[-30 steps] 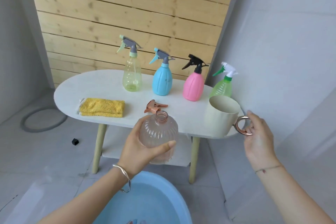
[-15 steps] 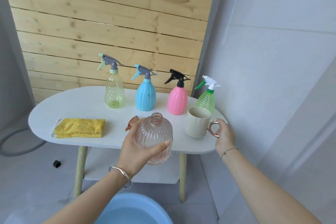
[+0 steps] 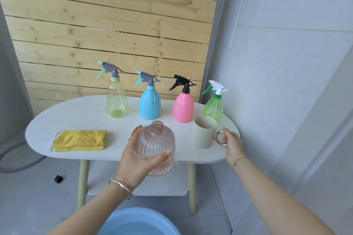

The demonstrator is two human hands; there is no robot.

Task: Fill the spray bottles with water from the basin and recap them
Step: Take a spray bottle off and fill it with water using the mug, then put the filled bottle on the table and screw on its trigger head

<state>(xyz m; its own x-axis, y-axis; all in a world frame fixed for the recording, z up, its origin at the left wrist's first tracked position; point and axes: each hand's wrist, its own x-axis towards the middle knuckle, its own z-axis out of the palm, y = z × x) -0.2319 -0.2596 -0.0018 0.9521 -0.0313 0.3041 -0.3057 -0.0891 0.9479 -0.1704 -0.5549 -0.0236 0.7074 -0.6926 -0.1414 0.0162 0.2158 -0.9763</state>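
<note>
My left hand [image 3: 136,160] grips an uncapped, clear pink ribbed bottle [image 3: 155,144], upright just in front of the white table [image 3: 82,112]. Its copper spray head [image 3: 134,132] lies on the table, mostly hidden behind my fingers. My right hand [image 3: 232,144] pinches the copper ring handle of a cream mug [image 3: 203,131] standing on the table's right end. Several capped spray bottles stand in a row at the back: yellow [image 3: 116,99], blue [image 3: 150,103], pink [image 3: 183,106], green [image 3: 214,108]. The blue basin [image 3: 137,221] of water sits on the floor at the bottom edge.
A folded yellow cloth [image 3: 79,140] lies on the table's left part. A lower shelf [image 3: 133,183] runs under the tabletop. A grey wall stands close on the right, wooden planks behind. A small black object [image 3: 58,178] and a grey hose ring [image 3: 17,160] lie on the floor at left.
The mug has come down from the air onto the table's right end, my right hand still on its handle. The view has tilted up, so the basin shows less.
</note>
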